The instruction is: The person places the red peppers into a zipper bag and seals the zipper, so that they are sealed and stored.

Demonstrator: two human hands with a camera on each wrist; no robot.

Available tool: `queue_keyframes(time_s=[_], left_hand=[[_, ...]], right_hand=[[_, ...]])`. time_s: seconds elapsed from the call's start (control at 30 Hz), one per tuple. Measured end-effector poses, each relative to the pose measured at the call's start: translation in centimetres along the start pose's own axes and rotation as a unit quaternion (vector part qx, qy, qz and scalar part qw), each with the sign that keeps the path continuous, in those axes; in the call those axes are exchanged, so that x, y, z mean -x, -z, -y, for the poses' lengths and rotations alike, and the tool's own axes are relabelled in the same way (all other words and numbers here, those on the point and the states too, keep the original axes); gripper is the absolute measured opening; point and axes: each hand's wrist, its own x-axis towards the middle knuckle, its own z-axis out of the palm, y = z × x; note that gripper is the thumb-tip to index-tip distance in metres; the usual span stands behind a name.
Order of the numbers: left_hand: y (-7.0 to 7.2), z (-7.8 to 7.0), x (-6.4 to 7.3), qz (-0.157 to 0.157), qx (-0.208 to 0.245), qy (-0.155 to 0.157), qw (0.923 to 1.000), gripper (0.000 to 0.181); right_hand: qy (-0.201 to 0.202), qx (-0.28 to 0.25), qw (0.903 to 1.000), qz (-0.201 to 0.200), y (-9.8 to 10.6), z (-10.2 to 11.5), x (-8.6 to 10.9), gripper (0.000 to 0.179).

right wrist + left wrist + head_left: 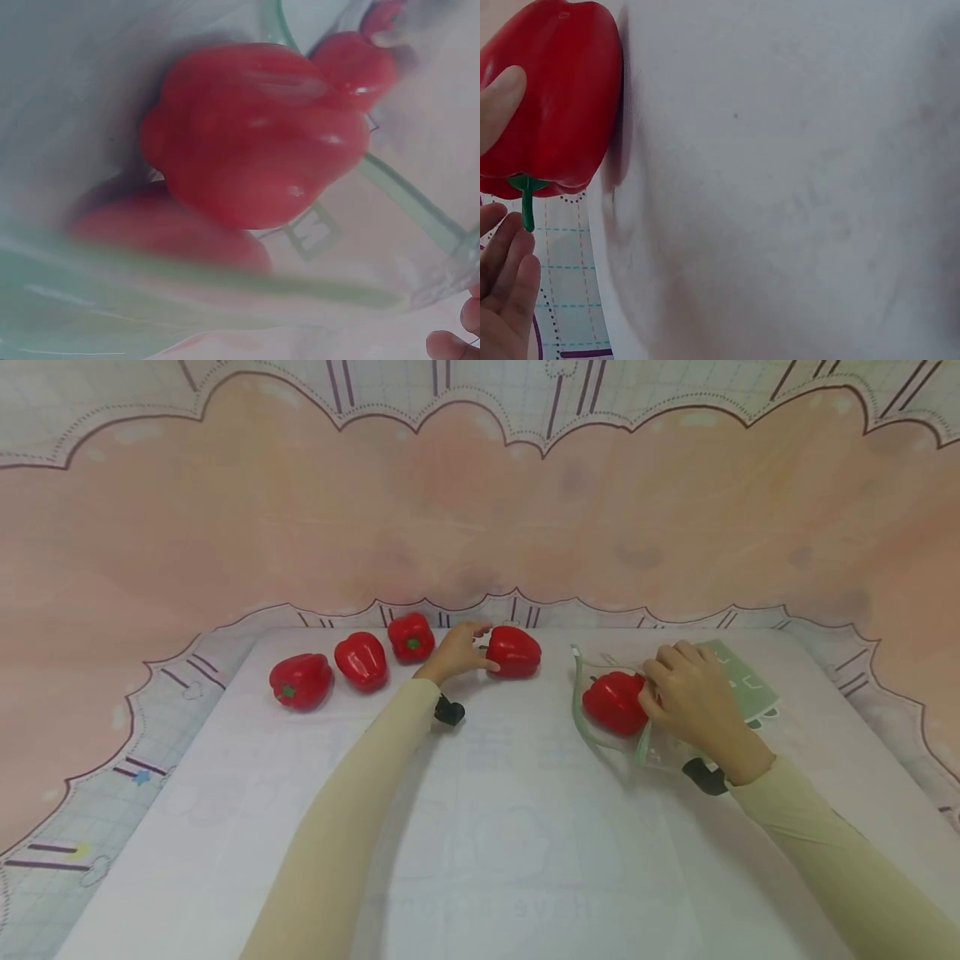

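My left hand (457,652) reaches to a red bell pepper (514,652) at the table's back. In the left wrist view, the thumb (502,101) overlaps the pepper's side while the other fingers sit loosely beside its green stem. On the right, my right hand (693,697) pinches the edge of a clear zip bag (581,710) with a green border. One red bell pepper (613,703) lies in the bag's mouth. Through the plastic, the right wrist view shows this pepper (255,135) large, with a second red shape (165,229) below it, blurred.
Three more red bell peppers stand at the back left: one at the outer left (302,681), one in the middle (362,661) and one farther back (411,637). A green printed panel (742,681) shows beyond my right hand. Patterned cloth (480,527) rises behind the white table (525,827).
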Motion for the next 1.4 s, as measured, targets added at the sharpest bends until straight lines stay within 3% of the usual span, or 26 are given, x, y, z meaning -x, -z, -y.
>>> queue_keyframes(time_s=[0.2, 0.47, 1.4], left_hand=[[-0.2, 0.3, -0.2, 0.027, 0.031, 0.015, 0.999, 0.081], [-0.6, 0.5, -0.2, 0.035, 0.054, -0.001, 0.9979, 0.084], [-1.2, 0.2, 1.0, -0.009, 0.098, -0.001, 0.9951, 0.078]], right_hand=[[0.001, 0.0, 1.0, -0.003, -0.1, -0.1, 0.0, 0.014], [0.0, -0.001, 1.0, -0.005, -0.2, -0.1, 0.1, 0.015], [-0.012, 0.0, 0.9998, 0.013, 0.1, 0.2, -0.1, 0.014]])
